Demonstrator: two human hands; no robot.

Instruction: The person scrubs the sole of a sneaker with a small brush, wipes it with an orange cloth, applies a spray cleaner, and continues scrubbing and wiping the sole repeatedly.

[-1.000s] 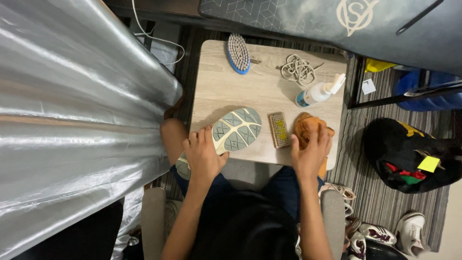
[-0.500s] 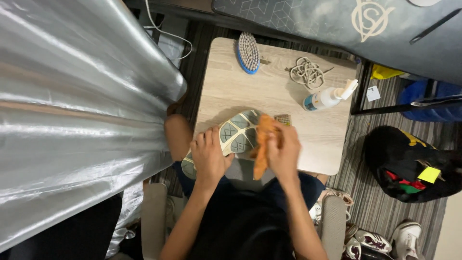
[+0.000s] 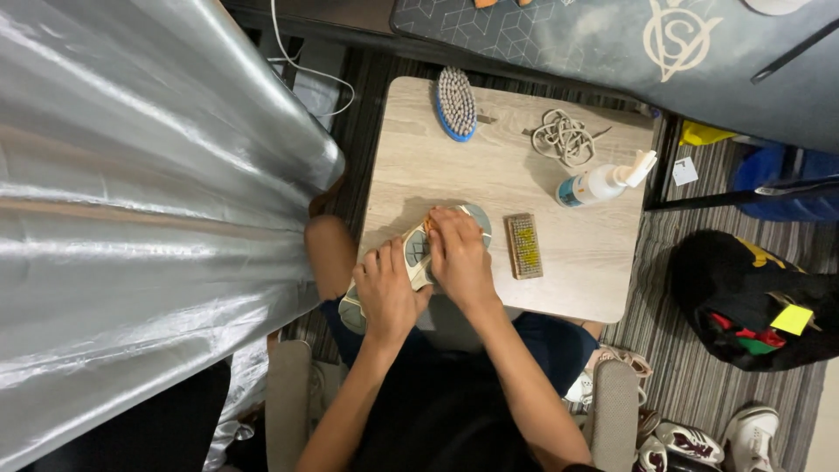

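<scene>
Both bare forearms reach up from the lower middle of the frame. The left hand (image 3: 387,293) lies curled, fingers bent; the right hand (image 3: 458,253) presses palm-down just above it, touching.

The right hand (image 3: 459,258) is no longer at the right edge of the worktop (image 3: 577,262), where it gripped an orange cloth a second ago; it now lies near the middle of the frame, pressed down on the upturned sole of the shoe (image 3: 418,253). The orange cloth (image 3: 430,224) has gone with it and is almost hidden under the hand, only a sliver showing at the fingertips. The small flat brush (image 3: 524,246), earlier just beside that hand, now lies apart to its right. The left hand (image 3: 387,293) has shifted slightly and clasps the shoe's lower end, just beside the right hand.
</scene>
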